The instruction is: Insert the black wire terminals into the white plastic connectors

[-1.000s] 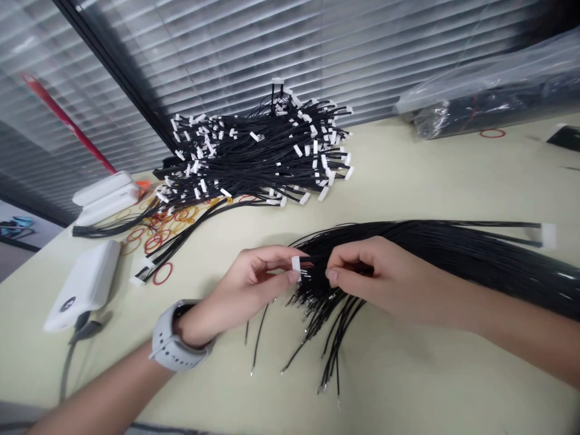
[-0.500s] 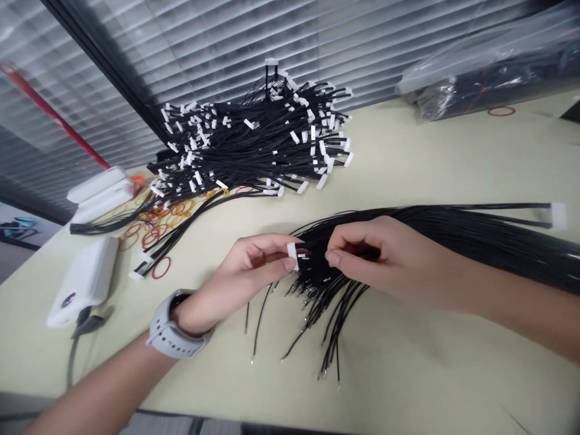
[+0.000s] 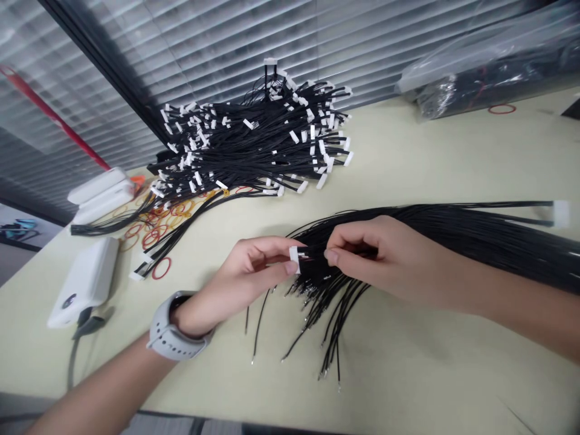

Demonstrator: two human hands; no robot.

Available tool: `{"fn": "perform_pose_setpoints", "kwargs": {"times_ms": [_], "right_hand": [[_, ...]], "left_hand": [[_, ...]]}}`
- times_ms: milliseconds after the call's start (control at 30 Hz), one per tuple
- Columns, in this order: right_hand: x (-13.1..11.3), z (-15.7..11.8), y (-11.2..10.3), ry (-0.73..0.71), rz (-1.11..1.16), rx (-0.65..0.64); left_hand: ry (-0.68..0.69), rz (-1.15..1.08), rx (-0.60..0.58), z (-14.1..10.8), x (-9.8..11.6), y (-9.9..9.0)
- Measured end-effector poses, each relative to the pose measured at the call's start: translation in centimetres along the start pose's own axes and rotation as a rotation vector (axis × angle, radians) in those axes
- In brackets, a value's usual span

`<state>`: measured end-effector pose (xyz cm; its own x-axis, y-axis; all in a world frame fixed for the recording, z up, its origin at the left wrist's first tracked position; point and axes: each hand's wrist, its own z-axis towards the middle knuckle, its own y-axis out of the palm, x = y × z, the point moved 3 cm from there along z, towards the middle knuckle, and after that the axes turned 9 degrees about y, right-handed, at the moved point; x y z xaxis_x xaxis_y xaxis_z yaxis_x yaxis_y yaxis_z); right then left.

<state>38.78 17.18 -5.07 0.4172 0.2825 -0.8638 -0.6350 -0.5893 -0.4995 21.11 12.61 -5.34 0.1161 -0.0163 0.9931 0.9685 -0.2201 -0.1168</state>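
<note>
Between the thumb and fingers of my left hand is a small white connector housing. Just to its right, my right hand pinches a thin black wire whose metal-tipped end points at the housing; the fingers partly cover it. Whether the tip is inside the housing I cannot tell. Beneath both hands lies a thick bundle of black wires, its loose crimped ends fanning out toward the table's front. At the bundle's far right, another white connector sits on a pair of wires.
A large pile of black cables with white connectors lies against the blinds. Rubber bands are scattered left of it. A white power bank with a cable stands at the left. A plastic-wrapped bundle lies at the back right.
The white connector housing in my left hand has shifted slightly right and down, with its face turned a little. My right hand stays almost where it was, still pinching.
</note>
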Motion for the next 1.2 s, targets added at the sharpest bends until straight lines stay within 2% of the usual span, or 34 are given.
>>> {"fn": "perform_pose_setpoints", "kwargs": {"times_ms": [600, 1033, 1200], "right_hand": [[0.37, -0.14, 0.21, -0.001, 0.006, -0.093], [0.43, -0.27, 0.15, -0.068, -0.026, -0.024], [0.46, -0.23, 0.21, -0.082, -0.073, -0.055]], "left_hand": [[-0.034, 0.04, -0.018, -0.02, 0.01, 0.1], [-0.06, 0.001, -0.037, -0.02, -0.15, 0.13], [-0.082, -0.061, -0.039, 0.08, -0.51, 0.18]]}}
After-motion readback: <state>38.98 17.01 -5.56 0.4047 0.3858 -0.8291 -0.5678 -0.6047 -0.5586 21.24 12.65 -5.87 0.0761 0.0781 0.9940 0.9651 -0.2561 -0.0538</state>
